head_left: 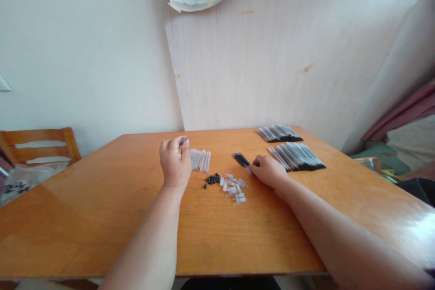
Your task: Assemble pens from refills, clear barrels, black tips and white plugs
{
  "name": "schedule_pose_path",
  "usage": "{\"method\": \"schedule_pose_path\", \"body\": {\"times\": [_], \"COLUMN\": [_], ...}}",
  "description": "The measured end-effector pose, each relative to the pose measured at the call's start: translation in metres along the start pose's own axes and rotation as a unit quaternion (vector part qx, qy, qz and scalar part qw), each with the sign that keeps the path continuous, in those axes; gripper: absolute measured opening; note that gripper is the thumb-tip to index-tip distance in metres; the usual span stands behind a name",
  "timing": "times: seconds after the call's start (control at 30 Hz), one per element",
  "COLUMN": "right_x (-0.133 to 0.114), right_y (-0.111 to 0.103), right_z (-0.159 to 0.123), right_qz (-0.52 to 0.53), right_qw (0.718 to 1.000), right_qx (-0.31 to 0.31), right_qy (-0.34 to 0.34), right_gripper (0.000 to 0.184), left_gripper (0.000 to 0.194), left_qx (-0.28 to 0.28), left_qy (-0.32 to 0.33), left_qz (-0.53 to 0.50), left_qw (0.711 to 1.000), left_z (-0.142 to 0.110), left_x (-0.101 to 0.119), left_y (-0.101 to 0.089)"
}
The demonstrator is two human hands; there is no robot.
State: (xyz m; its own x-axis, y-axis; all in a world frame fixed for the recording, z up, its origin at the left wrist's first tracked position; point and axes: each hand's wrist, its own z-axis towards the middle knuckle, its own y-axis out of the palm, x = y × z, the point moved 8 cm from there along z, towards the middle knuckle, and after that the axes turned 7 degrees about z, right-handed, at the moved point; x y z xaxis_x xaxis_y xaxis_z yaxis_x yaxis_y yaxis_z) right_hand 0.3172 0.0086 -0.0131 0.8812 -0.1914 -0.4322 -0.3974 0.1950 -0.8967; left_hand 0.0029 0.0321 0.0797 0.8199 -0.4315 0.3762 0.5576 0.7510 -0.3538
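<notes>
My left hand (175, 162) is raised at the left of a row of clear pen barrels (201, 160). Its thumb and fingers are pinched together, and what they hold, if anything, is too small to make out. On the right, my right hand (269, 171) rests low over the table, fingers closed at the near end of a small bundle of black ink refills (241, 159). Between my hands lie a cluster of small black plugs (213, 178) and a loose pile of clear plastic pen caps (234, 186).
Two stacks of clear pens with black ends lie at the right: a nearer stack (299, 157) and a farther stack (279, 133). The wooden table (102, 217) meets a wall at the back. A wooden chair (37, 142) with a plastic bag (34, 179) stands left.
</notes>
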Motion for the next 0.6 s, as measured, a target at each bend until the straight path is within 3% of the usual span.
{"method": "schedule_pose_path", "body": {"times": [0.1, 0.37, 0.6], "right_x": [0.001, 0.002, 0.003], "right_y": [0.000, -0.003, -0.003], "right_z": [0.000, -0.001, -0.001], "right_qz": [-0.001, 0.000, 0.005], "right_qw": [1.000, 1.000, 1.000], "right_qx": [0.004, 0.020, 0.029], "right_qy": [0.002, 0.008, 0.008], "right_gripper": [0.023, 0.022, 0.023], "left_gripper": [0.026, 0.034, 0.038], "left_qx": [0.003, -0.053, -0.140], "left_qy": [0.003, 0.033, 0.026], "left_qz": [-0.012, -0.039, -0.084], "left_qw": [1.000, 0.997, 0.986], "left_z": [-0.001, -0.007, -0.018], "left_x": [0.006, 0.018, 0.025], "left_y": [-0.003, 0.008, 0.028]}}
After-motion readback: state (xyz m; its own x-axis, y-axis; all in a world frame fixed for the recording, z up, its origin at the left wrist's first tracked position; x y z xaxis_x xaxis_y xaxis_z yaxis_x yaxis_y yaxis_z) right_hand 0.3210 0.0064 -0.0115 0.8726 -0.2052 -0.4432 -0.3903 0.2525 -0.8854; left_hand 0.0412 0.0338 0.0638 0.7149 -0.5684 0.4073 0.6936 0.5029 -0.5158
